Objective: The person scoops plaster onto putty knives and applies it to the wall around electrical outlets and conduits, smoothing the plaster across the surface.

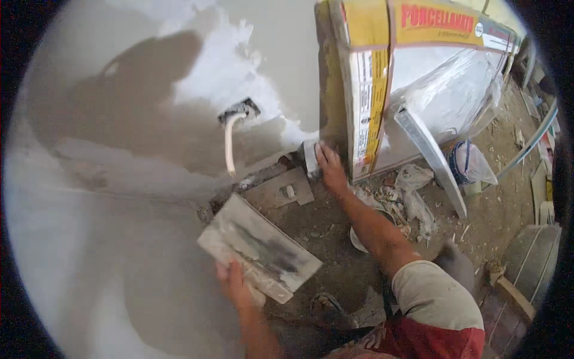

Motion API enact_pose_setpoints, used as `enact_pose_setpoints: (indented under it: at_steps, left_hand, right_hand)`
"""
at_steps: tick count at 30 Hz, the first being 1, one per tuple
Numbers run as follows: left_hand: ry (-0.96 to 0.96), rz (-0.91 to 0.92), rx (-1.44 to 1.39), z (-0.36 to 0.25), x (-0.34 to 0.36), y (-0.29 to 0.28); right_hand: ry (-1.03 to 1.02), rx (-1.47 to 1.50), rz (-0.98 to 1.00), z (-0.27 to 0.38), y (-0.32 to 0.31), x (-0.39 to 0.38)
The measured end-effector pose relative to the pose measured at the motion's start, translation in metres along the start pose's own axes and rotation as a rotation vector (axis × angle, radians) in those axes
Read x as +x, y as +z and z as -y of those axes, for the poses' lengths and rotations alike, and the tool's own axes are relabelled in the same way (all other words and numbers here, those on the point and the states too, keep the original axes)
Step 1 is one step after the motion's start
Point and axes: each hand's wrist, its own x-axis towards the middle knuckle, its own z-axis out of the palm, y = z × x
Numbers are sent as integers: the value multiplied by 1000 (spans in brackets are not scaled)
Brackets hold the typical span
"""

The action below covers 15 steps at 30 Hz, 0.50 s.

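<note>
My left hand (238, 286) grips a rectangular plastering trowel (239, 230) from beneath. Its flat face is turned up and smeared with grey and white plaster. Low on the wall, my right hand (330, 167) is closed on a putty knife (311, 158), its pale blade at the plastered surface beside the stacked cartons. Its handle is hidden by my fingers. The wall (137, 131) carries patches of damp grey and lighter plaster. From a recessed electrical box (239, 111) hangs a pale cable (229, 146), above and left of my right hand.
A large yellow and white carton (368, 107) leans at the wall, with a metal profile (433, 161) slanting before it. A grey flat plate (278, 190) lies at the wall's foot. Debris and plastic scraps (415, 191) litter the floor, near a bucket (463, 161).
</note>
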Motion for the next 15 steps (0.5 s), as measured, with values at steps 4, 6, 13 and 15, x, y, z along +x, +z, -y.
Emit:
enact_pose_setpoints:
  at_steps: [4,6,13,15]
  left_hand:
    - [-559,11,-284,36,15,-20]
    - [-744,-59,-268,20,-13,-2]
    - [-748,231,-490,-18,-88,-78]
    - [-881,129,-355,-133,-103,-8]
  right_hand:
    - [61,69,146,47,-36,-61]
    - [271,299,241,93,-92,-82]
    - [-59,689,515,298,-331,-13]
    - [-151,694,556,339,-389,15]
